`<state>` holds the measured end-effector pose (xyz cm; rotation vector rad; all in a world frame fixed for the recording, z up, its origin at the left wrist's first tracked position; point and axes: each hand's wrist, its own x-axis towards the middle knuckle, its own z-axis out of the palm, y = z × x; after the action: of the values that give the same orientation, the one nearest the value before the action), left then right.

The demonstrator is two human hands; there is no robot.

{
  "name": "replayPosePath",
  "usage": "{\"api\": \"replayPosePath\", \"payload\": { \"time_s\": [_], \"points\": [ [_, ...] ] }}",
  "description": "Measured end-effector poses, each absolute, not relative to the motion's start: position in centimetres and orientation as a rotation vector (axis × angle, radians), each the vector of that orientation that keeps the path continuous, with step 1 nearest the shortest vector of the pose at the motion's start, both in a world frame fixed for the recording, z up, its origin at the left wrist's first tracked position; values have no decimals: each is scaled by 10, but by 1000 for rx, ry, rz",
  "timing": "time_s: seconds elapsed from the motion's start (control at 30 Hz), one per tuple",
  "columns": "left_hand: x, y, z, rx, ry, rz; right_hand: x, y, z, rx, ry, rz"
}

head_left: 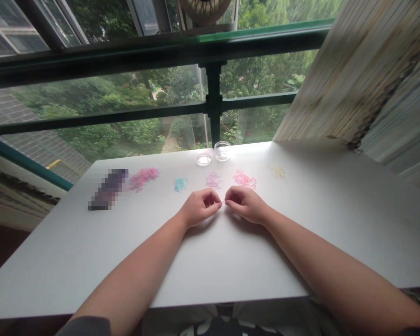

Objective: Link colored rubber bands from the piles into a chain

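Left hand (200, 208) and right hand (248, 204) pinching small pale piece (223, 202) between them; pink pile (244, 178) just beyond right.

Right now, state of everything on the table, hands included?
Left hand, pinching
Right hand, pinching
Thin pale piece, held between both hands
Clear container, upright, uncovered
Clear lid, off, flat
Mixed pile, loose
Blue pile, loose
Purple pile, loose
Pink pile, loose
Yellow pile, loose
Pixelated object, obscured
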<state>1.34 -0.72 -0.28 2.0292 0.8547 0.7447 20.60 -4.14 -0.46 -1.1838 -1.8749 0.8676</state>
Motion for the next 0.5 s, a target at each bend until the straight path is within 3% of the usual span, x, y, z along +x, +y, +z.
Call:
{"api": "replayPosePath", "payload": {
  "time_s": [0.5],
  "points": [
    [13,-5,-4,1988,860,714,206,-41,-1,-1172,-1870,901]
  ]
}}
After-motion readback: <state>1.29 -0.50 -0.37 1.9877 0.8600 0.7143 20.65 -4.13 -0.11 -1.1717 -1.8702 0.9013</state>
